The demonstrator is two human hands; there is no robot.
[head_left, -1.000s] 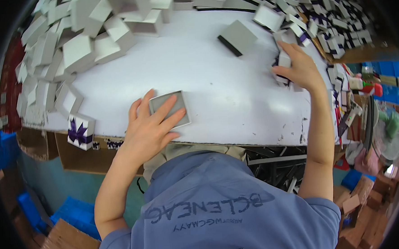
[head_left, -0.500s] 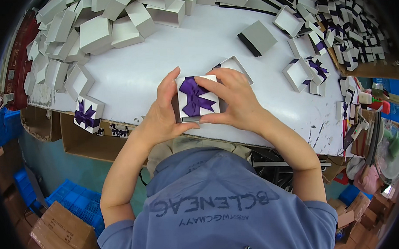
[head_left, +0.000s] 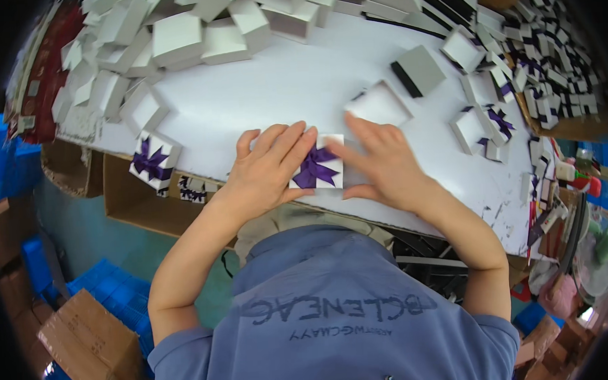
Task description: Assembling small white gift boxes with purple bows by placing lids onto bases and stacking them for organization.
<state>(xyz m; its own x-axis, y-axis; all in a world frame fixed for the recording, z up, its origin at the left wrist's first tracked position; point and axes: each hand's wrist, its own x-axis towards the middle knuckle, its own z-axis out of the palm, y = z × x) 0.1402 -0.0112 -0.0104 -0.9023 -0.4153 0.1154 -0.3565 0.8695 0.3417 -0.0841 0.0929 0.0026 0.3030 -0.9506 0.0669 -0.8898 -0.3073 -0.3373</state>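
Observation:
A small white box with a purple ribbon bow [head_left: 316, 169] lies on the white table [head_left: 278, 88] near its front edge. My left hand [head_left: 265, 168] covers the box's left side, fingers spread over its top. My right hand [head_left: 385, 161] presses against its right side, fingertips touching the top edge. Both hands clasp the box between them. An open white box [head_left: 380, 103] sits just beyond my right hand.
Many white boxes [head_left: 172, 38] are piled across the back left. A grey box with a black side [head_left: 418, 70] and bow-topped lids [head_left: 486, 122] lie to the right. Another bow box [head_left: 152, 160] sits at the left edge. Cardboard cartons [head_left: 92, 339] and blue crates [head_left: 109, 283] stand below.
My right hand came back from the far right with a bow-topped lid. Both hands brought it together with the grey box and now press it down on the table.

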